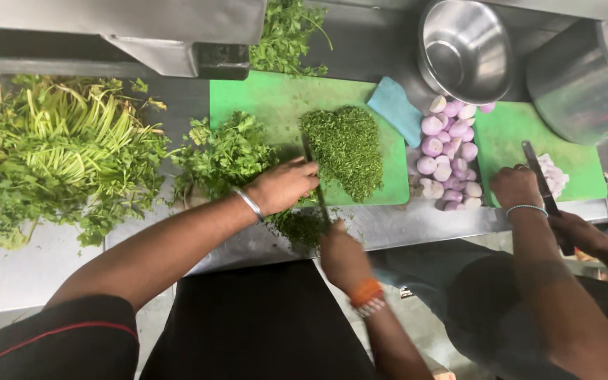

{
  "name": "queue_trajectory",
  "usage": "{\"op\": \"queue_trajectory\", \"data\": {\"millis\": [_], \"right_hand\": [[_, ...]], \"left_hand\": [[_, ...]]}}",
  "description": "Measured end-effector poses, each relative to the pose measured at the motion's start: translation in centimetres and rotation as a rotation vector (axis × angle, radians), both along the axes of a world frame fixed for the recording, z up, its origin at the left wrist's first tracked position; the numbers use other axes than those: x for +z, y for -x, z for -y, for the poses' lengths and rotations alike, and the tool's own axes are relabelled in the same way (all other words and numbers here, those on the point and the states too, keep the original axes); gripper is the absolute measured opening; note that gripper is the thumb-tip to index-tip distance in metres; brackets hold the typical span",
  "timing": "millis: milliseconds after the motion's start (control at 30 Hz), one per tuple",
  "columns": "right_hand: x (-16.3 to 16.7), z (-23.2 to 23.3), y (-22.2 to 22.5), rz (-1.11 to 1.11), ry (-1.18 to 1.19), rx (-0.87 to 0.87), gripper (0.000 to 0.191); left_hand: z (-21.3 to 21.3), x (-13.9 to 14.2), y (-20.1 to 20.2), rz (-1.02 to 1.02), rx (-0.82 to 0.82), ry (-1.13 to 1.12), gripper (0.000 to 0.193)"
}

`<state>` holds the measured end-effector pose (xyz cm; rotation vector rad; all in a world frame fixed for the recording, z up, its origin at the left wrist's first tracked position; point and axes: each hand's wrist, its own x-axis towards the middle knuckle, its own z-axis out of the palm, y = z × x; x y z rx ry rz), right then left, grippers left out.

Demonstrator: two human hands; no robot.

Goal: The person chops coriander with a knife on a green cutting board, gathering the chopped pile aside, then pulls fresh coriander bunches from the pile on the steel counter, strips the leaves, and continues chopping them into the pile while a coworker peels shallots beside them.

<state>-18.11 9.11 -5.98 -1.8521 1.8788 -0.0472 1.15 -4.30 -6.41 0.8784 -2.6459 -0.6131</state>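
Note:
My left hand (pixel 281 185) presses down on a bunch of green coriander (pixel 223 156) at the left side of a green cutting board (pixel 283 98). My right hand (pixel 341 253) grips the handle of a knife (pixel 314 176), whose blade stands just right of my left fingers. A heap of finely chopped coriander (pixel 346 149) lies on the board to the right of the blade. More chopped greens (pixel 301 226) sit at the board's near edge.
A large pile of uncut coriander (pixel 58 151) covers the steel counter at left. A co-worker's hands (pixel 515 186) cut peeled onions (pixel 448 151) with a knife on a second green board (pixel 508 137). A steel bowl (pixel 464 48), a pot (pixel 585 84) and a blue cloth (pixel 397 109) stand behind.

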Motion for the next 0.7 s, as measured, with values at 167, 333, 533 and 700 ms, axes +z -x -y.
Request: {"op": "queue_trajectory", "data": {"millis": [167, 333, 533, 700], "right_hand": [[0.4, -0.4, 0.3, 0.116, 0.020, 0.064, 0.034], [-0.2, -0.1, -0.2, -0.025, 0.073, 0.013, 0.036], [-1.5, -0.2, 0.1, 0.048, 0.074, 0.068, 0.042], [-0.5, -0.2, 0.0, 0.041, -0.057, 0.060, 0.041]], "left_hand": [[-0.4, -0.1, -0.2, -0.027, -0.032, 0.032, 0.013], [0.0, 0.1, -0.5, -0.069, -0.034, 0.034, 0.011], [-0.4, 0.2, -0.5, -0.066, -0.019, 0.027, 0.010], [-0.4, 0.0, -0.6, -0.034, -0.022, -0.012, 0.007]]}}
